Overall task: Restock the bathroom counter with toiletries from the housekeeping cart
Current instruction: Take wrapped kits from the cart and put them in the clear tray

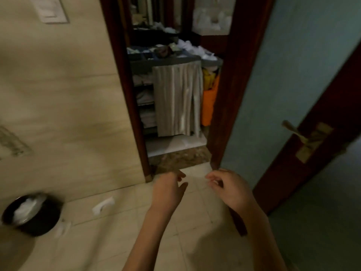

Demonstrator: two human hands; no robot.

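Observation:
The housekeeping cart (166, 62) stands just outside the doorway, its grey top tray cluttered with small toiletry items and white bags. A striped grey curtain (177, 100) hangs over its front, with folded linen on shelves to the left. My left hand (168, 189) and my right hand (229, 187) are both raised in front of me over the tiled floor, well short of the cart. Their fingers are loosely curled and hold nothing. The bathroom counter is out of view.
A dark wooden door frame (125, 94) borders the opening. The open door (320, 141) with a brass handle (295, 132) stands at the right. A black waste bin (32, 215) with white trash sits at lower left, with white scraps (102, 206) on the floor nearby.

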